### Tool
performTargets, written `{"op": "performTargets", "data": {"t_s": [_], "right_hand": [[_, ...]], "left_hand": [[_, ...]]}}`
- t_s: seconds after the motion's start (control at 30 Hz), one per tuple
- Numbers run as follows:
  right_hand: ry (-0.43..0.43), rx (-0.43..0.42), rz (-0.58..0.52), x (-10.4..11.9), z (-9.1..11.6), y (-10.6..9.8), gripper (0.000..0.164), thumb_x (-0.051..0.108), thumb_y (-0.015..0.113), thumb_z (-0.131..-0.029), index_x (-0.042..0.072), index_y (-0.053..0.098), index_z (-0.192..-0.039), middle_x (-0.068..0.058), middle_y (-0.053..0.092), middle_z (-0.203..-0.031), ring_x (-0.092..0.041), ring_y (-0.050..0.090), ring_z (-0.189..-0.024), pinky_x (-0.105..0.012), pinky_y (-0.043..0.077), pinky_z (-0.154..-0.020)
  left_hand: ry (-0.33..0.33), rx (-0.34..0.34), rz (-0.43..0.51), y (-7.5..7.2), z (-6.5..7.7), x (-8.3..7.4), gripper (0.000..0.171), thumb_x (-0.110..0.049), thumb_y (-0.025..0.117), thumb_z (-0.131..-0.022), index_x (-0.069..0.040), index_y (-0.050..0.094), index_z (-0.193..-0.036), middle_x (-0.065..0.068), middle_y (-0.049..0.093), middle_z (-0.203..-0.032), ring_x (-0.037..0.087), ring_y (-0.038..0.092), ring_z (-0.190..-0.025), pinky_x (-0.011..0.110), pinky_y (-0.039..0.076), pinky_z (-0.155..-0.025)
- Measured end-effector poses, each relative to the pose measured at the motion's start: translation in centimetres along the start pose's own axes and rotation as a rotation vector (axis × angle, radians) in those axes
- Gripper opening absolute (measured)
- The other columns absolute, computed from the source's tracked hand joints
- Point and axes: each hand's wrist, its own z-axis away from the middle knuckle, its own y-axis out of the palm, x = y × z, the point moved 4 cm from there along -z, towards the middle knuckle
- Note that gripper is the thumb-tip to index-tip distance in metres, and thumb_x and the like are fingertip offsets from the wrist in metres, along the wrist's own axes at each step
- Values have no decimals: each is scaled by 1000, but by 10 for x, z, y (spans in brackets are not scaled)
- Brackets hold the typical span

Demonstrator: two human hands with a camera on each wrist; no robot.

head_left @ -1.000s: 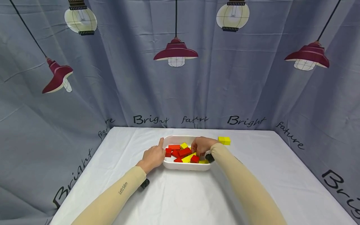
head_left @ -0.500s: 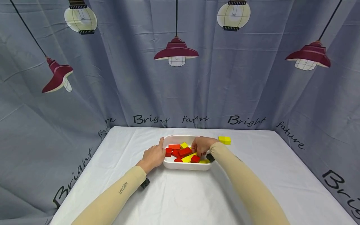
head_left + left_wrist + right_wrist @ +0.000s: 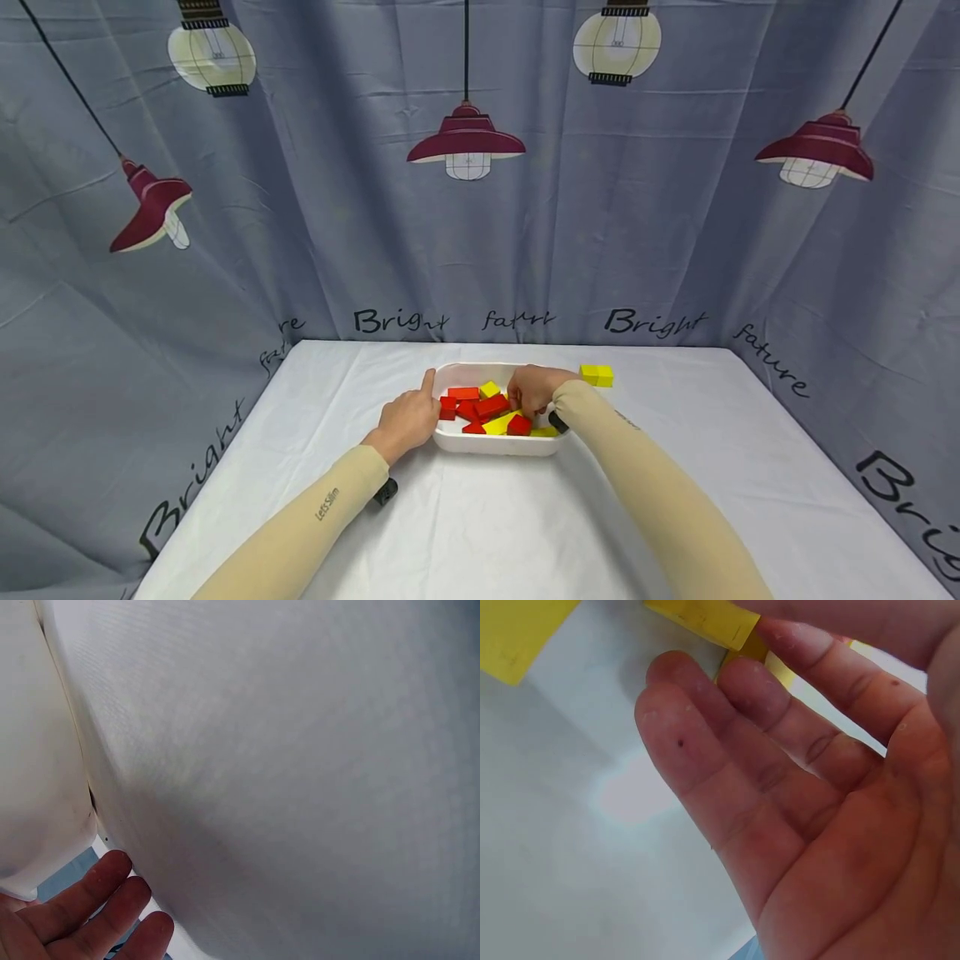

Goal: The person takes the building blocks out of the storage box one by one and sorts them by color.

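Yellow blocks point(image 3: 604, 377) outside one tray point(image 3: 495, 446) — two; left hand point(image 3: 407, 419) loose, right hand point(image 3: 536, 388) — grip unclear.

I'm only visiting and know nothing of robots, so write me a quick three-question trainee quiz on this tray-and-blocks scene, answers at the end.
1. Which hand reaches in among the blocks: A, left; B, right?
2. True or false: every yellow block in view lies inside the white tray.
3. Fill in: the blocks showing in the tray are yellow and ____.

Key:
1. B, the right hand.
2. False: two yellow blocks lie outside the white tray, on the table.
3. Red.
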Motion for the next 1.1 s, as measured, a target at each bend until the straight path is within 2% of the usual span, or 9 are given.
{"op": "performTargets", "data": {"t_s": [0.27,0.63,0.87,1.1], "right_hand": [[1,-1,58,2,-1,0,26,-9,71,-80,16,70,-87,-4,65,-90,-18,56,-67,-26,50,-62],[21,5,64,1,-2,0,21,-2,72,-82,17,71,-90,-3,65,-94,-20,59,-76,-27,51,-65],[62,-12,110,0,-4,0,17,8,74,-83,17,73,-97,-1,67,-97,-22,59,-88,-35,51,-74],[61,-18,150,1,-4,-2,18,12,75,-80,16,73,-97,0,67,-96,-22,59,-90,-39,50,-80]], "left_hand": [[-5,14,11,0,-2,0,65,-23,42,-101,-7,21,-160,8,67,-90,19,55,-68,34,43,-55],[-5,16,7,0,-2,0,65,-24,41,-101,-8,21,-160,11,70,-102,20,57,-72,35,45,-58],[-8,16,0,1,-3,1,64,-24,39,-101,-8,20,-160,12,70,-109,20,58,-76,38,48,-61],[-9,14,7,0,-2,2,65,-24,40,-101,-7,21,-160,12,71,-111,20,59,-77,38,48,-62]]}}
